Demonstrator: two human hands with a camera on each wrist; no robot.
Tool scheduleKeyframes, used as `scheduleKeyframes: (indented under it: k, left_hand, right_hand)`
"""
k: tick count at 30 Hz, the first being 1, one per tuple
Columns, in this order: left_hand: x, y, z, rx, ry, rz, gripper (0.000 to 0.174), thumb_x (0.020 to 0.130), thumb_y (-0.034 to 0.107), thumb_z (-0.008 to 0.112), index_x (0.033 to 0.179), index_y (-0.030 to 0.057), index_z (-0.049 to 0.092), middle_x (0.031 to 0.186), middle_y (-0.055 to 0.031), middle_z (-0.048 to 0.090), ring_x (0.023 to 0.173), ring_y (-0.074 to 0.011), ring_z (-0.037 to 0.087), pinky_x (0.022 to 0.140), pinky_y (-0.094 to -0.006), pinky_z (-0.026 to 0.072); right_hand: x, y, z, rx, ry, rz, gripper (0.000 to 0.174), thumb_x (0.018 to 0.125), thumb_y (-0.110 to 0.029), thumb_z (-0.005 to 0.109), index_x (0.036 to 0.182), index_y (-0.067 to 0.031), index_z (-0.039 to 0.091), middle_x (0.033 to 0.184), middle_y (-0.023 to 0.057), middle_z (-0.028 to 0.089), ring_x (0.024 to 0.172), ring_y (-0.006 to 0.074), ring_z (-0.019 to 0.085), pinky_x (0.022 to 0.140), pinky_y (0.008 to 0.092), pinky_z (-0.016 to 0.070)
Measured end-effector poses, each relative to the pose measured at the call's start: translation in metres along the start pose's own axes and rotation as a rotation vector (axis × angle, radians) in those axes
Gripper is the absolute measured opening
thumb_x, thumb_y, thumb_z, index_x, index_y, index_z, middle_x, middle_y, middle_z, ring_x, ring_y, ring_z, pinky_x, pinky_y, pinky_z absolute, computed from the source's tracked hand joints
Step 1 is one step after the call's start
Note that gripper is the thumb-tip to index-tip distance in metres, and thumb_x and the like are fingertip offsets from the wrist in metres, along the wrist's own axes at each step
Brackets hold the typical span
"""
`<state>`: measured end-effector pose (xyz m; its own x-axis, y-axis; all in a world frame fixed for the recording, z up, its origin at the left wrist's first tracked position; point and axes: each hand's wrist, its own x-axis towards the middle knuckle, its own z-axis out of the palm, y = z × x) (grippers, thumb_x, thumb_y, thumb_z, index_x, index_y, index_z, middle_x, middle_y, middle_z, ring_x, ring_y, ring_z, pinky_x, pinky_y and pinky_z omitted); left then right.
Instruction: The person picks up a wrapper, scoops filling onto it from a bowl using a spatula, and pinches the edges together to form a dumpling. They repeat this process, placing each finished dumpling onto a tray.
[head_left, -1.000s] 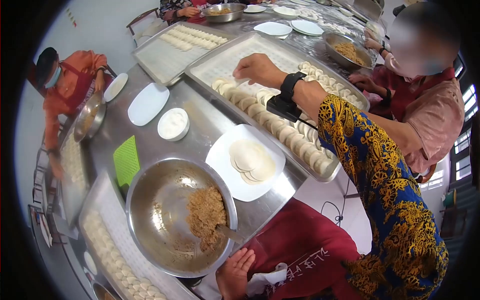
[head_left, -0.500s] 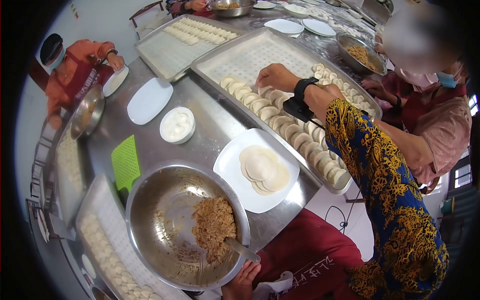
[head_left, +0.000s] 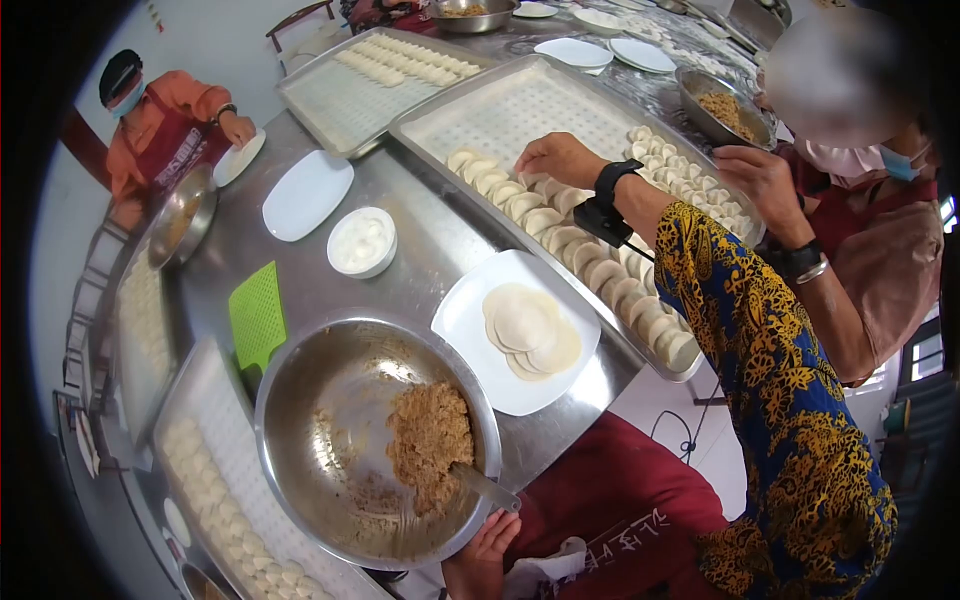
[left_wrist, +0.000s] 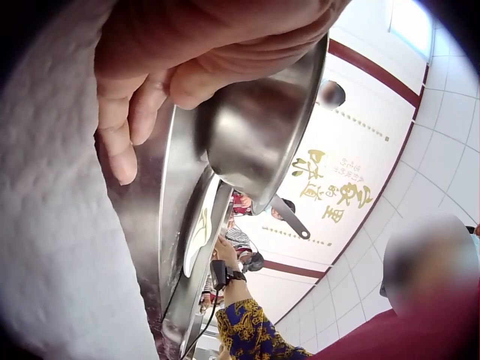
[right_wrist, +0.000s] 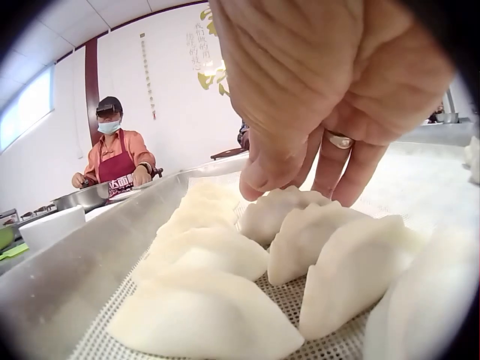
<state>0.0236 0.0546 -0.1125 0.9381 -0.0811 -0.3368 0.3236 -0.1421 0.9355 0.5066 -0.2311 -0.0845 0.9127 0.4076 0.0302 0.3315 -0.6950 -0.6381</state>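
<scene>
My right hand (head_left: 562, 160) reaches over a metal tray (head_left: 425, 125) lined with mesh, where dumplings stand in rows. In the right wrist view its thumb and fingers pinch the top of a dumpling (right_wrist: 279, 214) at the end of one row, low over the mesh. By the near rim of a steel bowl (head_left: 315, 470) rests my left hand (head_left: 482, 552), its fingers loosely extended against the bowl's outside. Brown filling (head_left: 430, 440) lies in that bowl, with a metal utensil handle (head_left: 488, 490) sticking out over the rim. Round dough wrappers (head_left: 530, 325) are stacked on a white plate (head_left: 462, 310).
A small white bowl (head_left: 362, 243), an oval plate (head_left: 308, 196) and a green perforated scraper (head_left: 257, 310) stand left of the tray. More dumpling trays flank the table. At right, another person's hand (head_left: 768, 190) is raised beside the tray; someone in orange (head_left: 185, 95) works at the far left.
My right hand has come down from above the tray to the dumpling row. The person on the right has raised a hand. My left hand stays by the bowl.
</scene>
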Motion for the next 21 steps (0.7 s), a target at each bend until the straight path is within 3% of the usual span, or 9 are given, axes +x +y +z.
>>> scheduleKeyframes:
  k: [1, 2, 4, 5, 7, 10, 13, 14, 21]
  left_hand:
    - [-0.002, -0.007, 0.002, -0.368, 0.105, -0.061, 0.029, 0.098, 0.008, 0.046, 0.111, -0.008, 0.067, 0.125, -0.0091, 0.067, 0.113, -0.0161, 0.064, 0.1, -0.027, 0.0502]
    - [-0.002, 0.002, 0.003, -0.368, 0.107, -0.058, 0.029, 0.098, 0.008, 0.046, 0.111, -0.008, 0.067, 0.125, -0.0091, 0.067, 0.113, -0.0161, 0.064, 0.1, -0.027, 0.0502]
    - [-0.001, 0.026, 0.002, 0.051, -0.024, -0.042, 0.038, 0.102, 0.012, 0.038, 0.125, -0.0124, 0.056, 0.138, -0.0191, 0.056, 0.126, -0.028, 0.055, 0.11, -0.0374, 0.0431]
    - [-0.003, 0.017, 0.003, 0.051, -0.02, -0.038, 0.038, 0.102, 0.012, 0.038, 0.125, -0.0124, 0.056, 0.138, -0.0191, 0.056, 0.126, -0.028, 0.055, 0.11, -0.0374, 0.0431]
    - [-0.002, -0.017, 0.004, -0.541, 0.086, -0.015, 0.049, 0.106, 0.021, 0.035, 0.126, -0.0233, 0.035, 0.133, -0.0424, 0.043, 0.124, -0.0564, 0.047, 0.11, -0.0618, 0.039]
    - [0.0, -0.042, 0.003, -0.773, 0.06, -0.017, 0.056, 0.108, 0.033, 0.031, 0.132, -0.0166, 0.04, 0.133, -0.038, 0.048, 0.132, -0.0524, 0.041, 0.113, -0.0578, 0.0364]
    - [0.001, -0.031, 0.008, -0.933, 0.165, -0.141, 0.051, 0.107, 0.024, 0.033, 0.131, -0.0205, 0.035, 0.135, -0.0384, 0.044, 0.13, -0.0519, 0.043, 0.111, -0.0581, 0.0391]
    - [0.001, -0.028, 0.01, -1.015, 0.232, -0.228, 0.051, 0.107, 0.023, 0.034, 0.13, -0.0218, 0.035, 0.137, -0.0388, 0.042, 0.129, -0.0519, 0.043, 0.112, -0.0584, 0.0382]
    - [-0.011, -0.004, 0.018, -1.052, 0.154, -0.211, 0.05, 0.105, 0.023, 0.044, 0.128, -0.0212, 0.04, 0.133, -0.0379, 0.045, 0.125, -0.0519, 0.047, 0.112, -0.0591, 0.0369]
  right_hand:
    - [-0.004, -0.007, -0.002, 0.0, 0.0, -0.002, 0.015, 0.086, -0.007, 0.065, 0.098, -0.0043, 0.075, 0.092, 0.0092, 0.073, 0.09, 0.0183, 0.065, 0.086, 0.0303, 0.0481]
    - [-0.007, -0.008, -0.003, -0.024, 0.033, -0.017, 0.016, 0.087, -0.007, 0.065, 0.099, -0.0042, 0.074, 0.094, 0.0097, 0.073, 0.092, 0.0192, 0.065, 0.087, 0.0308, 0.0482]
    - [-0.012, -0.01, -0.003, -0.048, 0.068, -0.039, 0.016, 0.088, -0.008, 0.064, 0.101, -0.0041, 0.074, 0.095, 0.0103, 0.073, 0.093, 0.0201, 0.065, 0.088, 0.0313, 0.0483]
    - [-0.014, -0.008, -0.003, -0.038, 0.116, -0.114, 0.016, 0.087, -0.006, 0.062, 0.096, -0.0057, 0.074, 0.092, 0.0113, 0.073, 0.089, 0.0226, 0.067, 0.084, 0.0323, 0.0504]
    - [-0.022, -0.014, -0.004, -0.025, 0.158, -0.192, 0.017, 0.086, -0.004, 0.06, 0.092, -0.0074, 0.075, 0.088, 0.0122, 0.073, 0.084, 0.025, 0.069, 0.079, 0.0332, 0.0526]
    - [-0.05, -0.044, 0.004, -0.057, 0.113, -0.236, 0.016, 0.087, -0.005, 0.061, 0.093, -0.0084, 0.076, 0.089, 0.0116, 0.073, 0.083, 0.0237, 0.069, 0.079, 0.033, 0.0532]
    - [-0.091, -0.084, 0.023, 0.059, 0.061, -0.322, 0.013, 0.089, -0.012, 0.066, 0.096, -0.01, 0.076, 0.089, 0.0113, 0.074, 0.082, 0.0214, 0.069, 0.079, 0.0335, 0.0543]
    - [-0.107, -0.095, 0.032, 0.157, -0.02, -0.198, 0.015, 0.087, -0.017, 0.07, 0.1, -0.0098, 0.075, 0.092, 0.012, 0.074, 0.084, 0.0229, 0.069, 0.081, 0.0345, 0.0537]
    - [-0.184, -0.132, 0.076, -0.055, -0.037, -0.282, 0.036, 0.08, -0.019, 0.077, 0.112, -0.0061, 0.066, 0.106, 0.0152, 0.068, 0.095, 0.0335, 0.065, 0.087, 0.042, 0.0495]
